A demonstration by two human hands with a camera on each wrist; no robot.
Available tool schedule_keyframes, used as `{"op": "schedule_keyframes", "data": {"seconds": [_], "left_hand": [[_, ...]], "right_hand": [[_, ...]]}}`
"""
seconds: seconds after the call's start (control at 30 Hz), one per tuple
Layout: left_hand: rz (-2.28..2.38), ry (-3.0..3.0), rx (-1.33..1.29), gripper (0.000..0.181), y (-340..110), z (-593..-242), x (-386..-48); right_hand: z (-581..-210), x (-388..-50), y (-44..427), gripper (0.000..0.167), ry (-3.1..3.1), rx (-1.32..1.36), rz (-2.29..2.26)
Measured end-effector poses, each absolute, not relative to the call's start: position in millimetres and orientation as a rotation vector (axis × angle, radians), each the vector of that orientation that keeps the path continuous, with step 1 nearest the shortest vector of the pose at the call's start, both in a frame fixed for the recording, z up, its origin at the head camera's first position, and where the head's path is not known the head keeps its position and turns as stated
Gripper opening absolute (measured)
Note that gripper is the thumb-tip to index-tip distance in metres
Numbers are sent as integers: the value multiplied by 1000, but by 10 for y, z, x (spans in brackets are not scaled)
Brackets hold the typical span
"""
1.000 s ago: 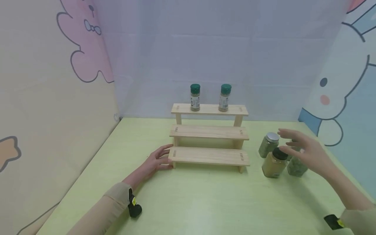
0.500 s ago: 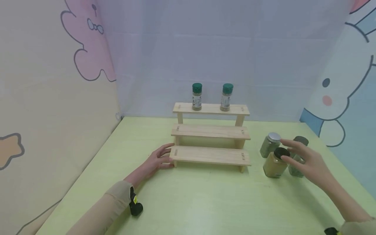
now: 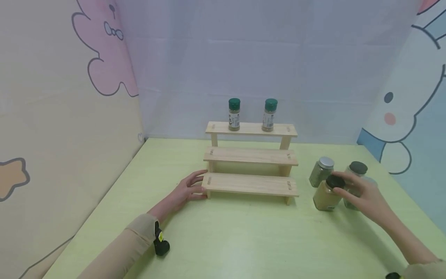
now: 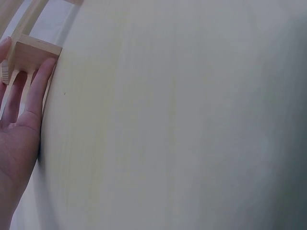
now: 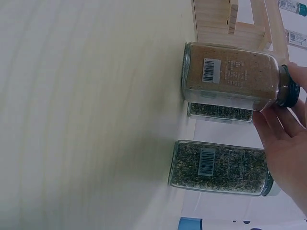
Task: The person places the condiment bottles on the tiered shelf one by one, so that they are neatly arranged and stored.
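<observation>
A three-tier wooden rack [image 3: 251, 182] stands on the table. My left hand [image 3: 184, 192] rests against the left end of its lowest tier, fingers fairly straight; in the left wrist view a fingertip touches the rack's leg [image 4: 33, 52]. My right hand [image 3: 366, 195] pinches the black lid of a square spice jar [image 3: 325, 197] filled with tan powder, thumb and fingers on opposite sides. The jar stands upright on the table. In the right wrist view a jar of green-flecked herbs [image 5: 218, 167] sits beside it, partly behind my hand in the head view.
Two green-capped spice bottles [image 3: 234, 115] stand on the top tier. Behind the powder jar are a silver-lidded herb jar [image 3: 321, 172] and a dark-lidded jar [image 3: 358, 167]. A pale curtain [image 3: 216, 66] rises behind the table [image 3: 223, 236].
My right hand has lowered and moved left onto the powder jar, its thumb and fingers closing round the black lid. The left hand stays at the rack. The view has shifted slightly.
</observation>
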State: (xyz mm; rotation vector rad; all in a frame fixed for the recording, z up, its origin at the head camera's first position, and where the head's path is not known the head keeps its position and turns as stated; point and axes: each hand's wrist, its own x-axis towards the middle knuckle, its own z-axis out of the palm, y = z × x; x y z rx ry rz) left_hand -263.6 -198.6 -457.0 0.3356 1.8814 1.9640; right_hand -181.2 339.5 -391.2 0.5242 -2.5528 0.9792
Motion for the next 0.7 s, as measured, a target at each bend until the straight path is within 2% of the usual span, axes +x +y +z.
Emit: {"op": "schedule_keyframes", "data": {"seconds": [0.7], "left_hand": [[1967, 1875, 335, 70, -1985, -4538, -2607]], "right_hand": [[-3854, -1889, 3421, 47, -2642, 511, 978]]}}
